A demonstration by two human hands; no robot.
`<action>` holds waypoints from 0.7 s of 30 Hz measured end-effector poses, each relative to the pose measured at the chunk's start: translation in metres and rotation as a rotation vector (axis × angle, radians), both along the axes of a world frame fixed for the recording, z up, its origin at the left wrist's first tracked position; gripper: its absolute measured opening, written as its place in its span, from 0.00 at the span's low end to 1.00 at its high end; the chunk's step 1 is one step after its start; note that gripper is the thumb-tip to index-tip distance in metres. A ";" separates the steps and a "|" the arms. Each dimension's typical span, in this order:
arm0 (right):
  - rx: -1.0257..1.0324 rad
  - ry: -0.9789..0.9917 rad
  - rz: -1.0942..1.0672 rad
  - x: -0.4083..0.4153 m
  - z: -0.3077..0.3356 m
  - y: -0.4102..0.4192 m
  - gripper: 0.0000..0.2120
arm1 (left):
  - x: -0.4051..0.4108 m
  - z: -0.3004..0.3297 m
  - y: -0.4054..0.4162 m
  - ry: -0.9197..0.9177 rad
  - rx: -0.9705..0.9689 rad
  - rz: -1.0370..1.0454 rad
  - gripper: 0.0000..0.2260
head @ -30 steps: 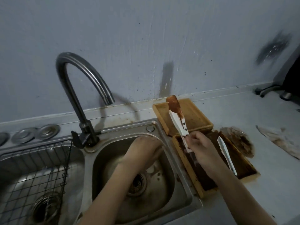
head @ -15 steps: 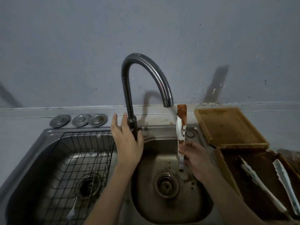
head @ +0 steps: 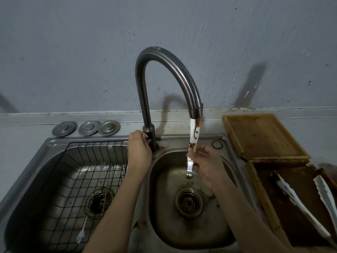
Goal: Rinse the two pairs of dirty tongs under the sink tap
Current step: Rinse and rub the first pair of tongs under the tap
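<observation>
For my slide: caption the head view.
Right hand holds sauce-stained tongs under the tap; left hand grips its base.

Single head-worn wide-angle view, looking forward and down from close above. Sink (head: 102, 141) fills lower frame; tap (head: 164, 73) centred, wall behind. Right hand (head: 206, 167) grip sits just below-right of centre; nothing shared with a second view.

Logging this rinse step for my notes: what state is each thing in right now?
Tap: no water visible.
Left hand: grips the tap's base.
Right hand: pinches the held tongs.
Held tongs: upright under the spout, sauce-stained.
Second tongs: lying in the dirty tray.
Dirty tray: brown-smeared.
Upper tray: holds nothing.
Wire basket: in the left basin.
</observation>
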State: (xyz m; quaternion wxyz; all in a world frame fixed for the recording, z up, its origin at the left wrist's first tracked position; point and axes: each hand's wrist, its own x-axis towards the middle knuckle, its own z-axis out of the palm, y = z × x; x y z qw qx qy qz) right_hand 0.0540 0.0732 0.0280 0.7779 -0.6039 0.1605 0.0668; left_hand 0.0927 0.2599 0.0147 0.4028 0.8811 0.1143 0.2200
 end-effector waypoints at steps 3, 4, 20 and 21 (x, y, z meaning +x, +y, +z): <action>-0.003 0.002 0.014 -0.001 -0.002 0.001 0.06 | -0.002 -0.003 -0.002 -0.020 -0.044 0.009 0.08; -0.001 -0.001 0.015 -0.001 -0.002 0.001 0.06 | -0.003 -0.005 -0.002 -0.025 -0.054 0.013 0.09; 0.040 -0.022 -0.003 0.001 -0.007 -0.004 0.06 | -0.009 -0.018 0.002 -0.075 -0.087 0.040 0.15; 0.043 -0.021 -0.003 0.001 -0.007 -0.003 0.06 | -0.009 -0.018 0.002 -0.083 -0.092 0.038 0.14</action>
